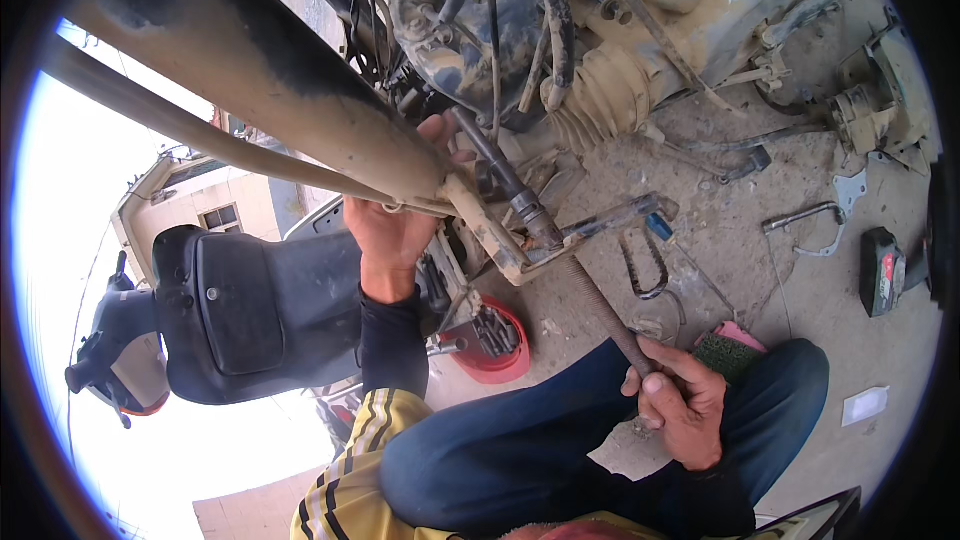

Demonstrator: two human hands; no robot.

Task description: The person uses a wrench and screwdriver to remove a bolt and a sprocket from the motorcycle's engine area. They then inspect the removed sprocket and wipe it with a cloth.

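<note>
Where the rod (600,305) comes nearest the person: the right hand (692,405) grips its ridged end, fingers curled closed around it.
Rod: slanting from near right to far left, past the end of a dusty metal frame (485,225); whether the two touch cannot be told. Its far part is smoother and darker.
Left hand (395,240): partly hidden by a thick tube (280,90) and a thinner tube (200,140); some fingertips show beyond them, close to the rod's far end. Whether they grip anything cannot be told.
Far side: a dirt-coated engine (480,45) with hoses, and a ribbed boot (600,115) to its right.
Left: a scooter (240,310) with a dark seat, standing beyond the left forearm.
Middle ground: a red container (492,372) holding dark metal pieces, between scooter and knees.
Right ground: a blue-handled screwdriver (660,227), a silver plate (850,190), a black battery (882,275) and, nearer, a white card (865,405).
Near right: a green and pink pad (728,355) beside the right knee.
</note>
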